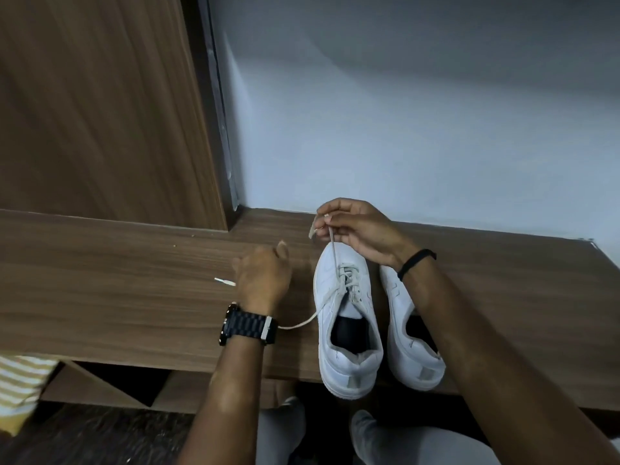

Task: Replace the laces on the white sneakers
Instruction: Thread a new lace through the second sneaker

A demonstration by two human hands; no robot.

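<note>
Two white sneakers sit side by side on the wooden surface [134, 290], lower middle of the frame, heels hanging a bit over the near edge. The left sneaker [347, 317] has a lace [330, 298] through its front eyelets only. The right hand [355, 229] pinches one end up above the toe, fingers curled round it. The left hand [263, 276] grips the other end, its tip poking out left. The right sneaker [414, 347] is partly under the right forearm.
</note>
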